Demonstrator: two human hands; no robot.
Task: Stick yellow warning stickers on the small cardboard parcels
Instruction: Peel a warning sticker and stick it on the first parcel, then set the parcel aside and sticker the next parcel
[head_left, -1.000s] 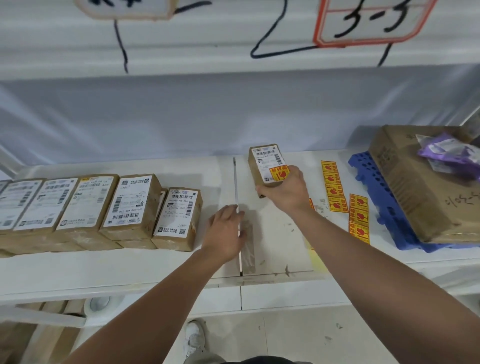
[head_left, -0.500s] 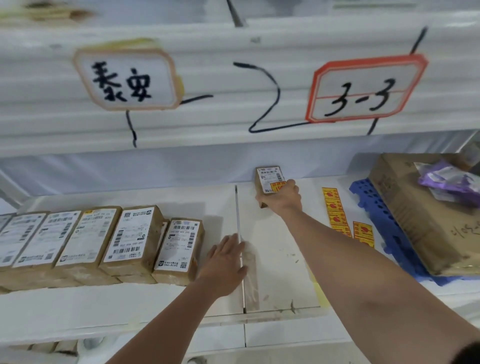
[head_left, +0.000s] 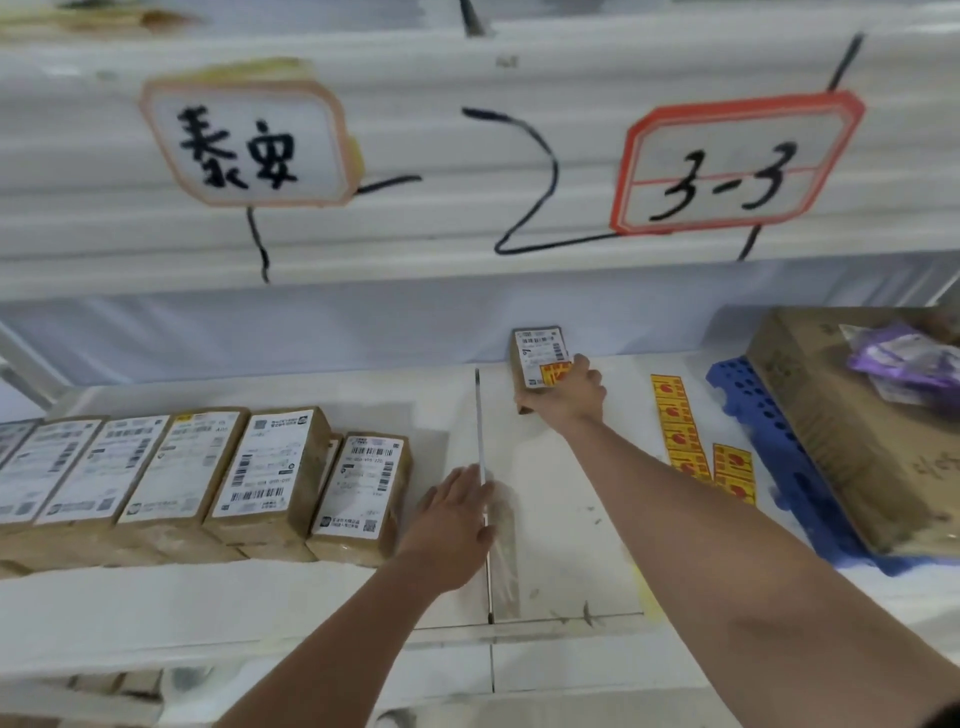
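- The small cardboard parcel (head_left: 537, 353) is held at the back edge of the white shelf (head_left: 545, 493), just right of its centre seam. The right hand (head_left: 569, 395) is clamped on the parcel's near end, fingers curled round it.
- A yellow warning sticker (head_left: 555, 373) is seen on the parcel's top face, at the near corner of its white shipping label.
- The left hand (head_left: 452, 525) lies flat on the shelf by the seam, fingers straight, with nothing held, just beside the row of parcels (head_left: 270, 467) on the left half.
- The step in hand is judged to be setting down the stickered parcel. It should be laid flat, label up, and the sticker's corners pressed before release; the barcode should be left uncovered.
- The sticker strips (head_left: 678, 426) lie towards the right edge, beside a blue pallet (head_left: 737, 395).
- Writing read on the panel above: a card marked "泰安" (head_left: 244, 145) and a red-framed card marked "3-3" (head_left: 727, 166). Shipping-label print is too small to read.
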